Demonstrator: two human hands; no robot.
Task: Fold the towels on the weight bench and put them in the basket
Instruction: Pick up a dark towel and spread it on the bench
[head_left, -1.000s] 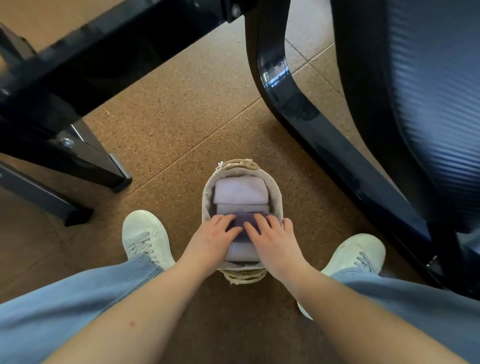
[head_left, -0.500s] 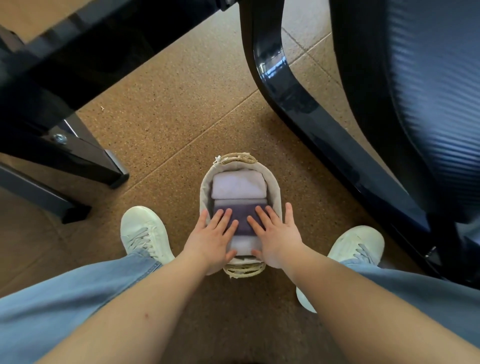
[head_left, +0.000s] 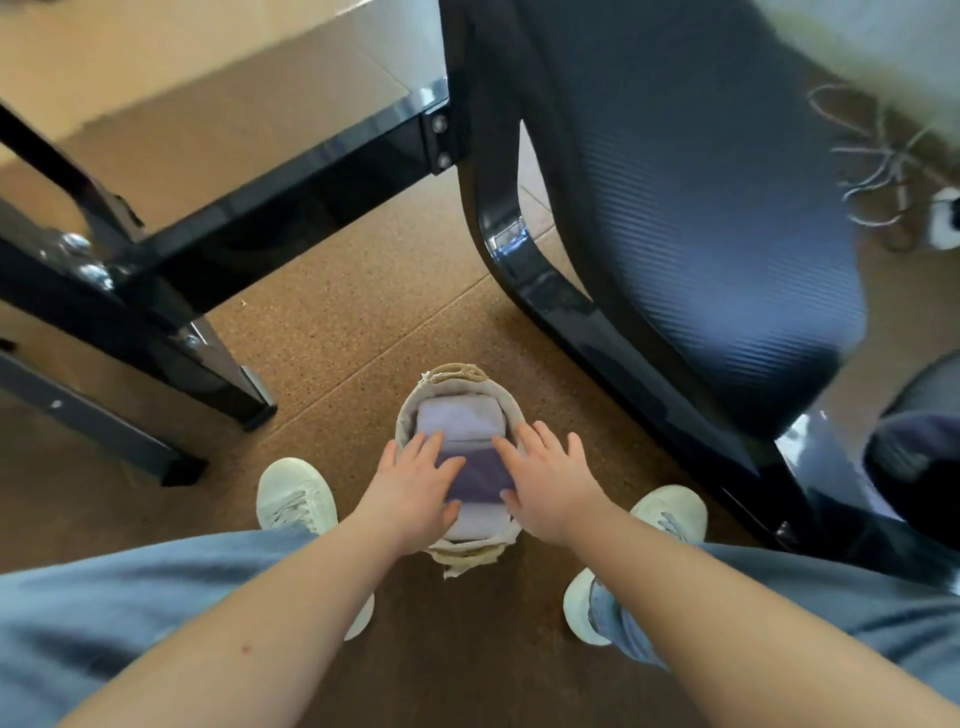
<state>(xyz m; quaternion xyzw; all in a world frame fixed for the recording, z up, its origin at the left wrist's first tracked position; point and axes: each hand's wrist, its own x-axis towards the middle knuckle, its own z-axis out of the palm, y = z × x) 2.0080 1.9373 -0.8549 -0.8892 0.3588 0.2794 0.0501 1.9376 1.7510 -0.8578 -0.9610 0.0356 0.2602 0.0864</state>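
The left hand (head_left: 415, 486) and right hand (head_left: 545, 483) lie flat, fingers straight and spread, gripping nothing. They rest on either side of the dark purple towel (head_left: 478, 475) in the basket (head_left: 457, 372). A pale folded towel (head_left: 460, 421) lies just beyond it. The basket stands on the floor (head_left: 363, 312) between two white shoes (head_left: 296, 493), near the weight bench (head_left: 701, 208).

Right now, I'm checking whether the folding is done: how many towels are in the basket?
3 show: a pale towel at the far end, a purple towel in the middle, a second pale towel at the near end. More may lie hidden beneath.
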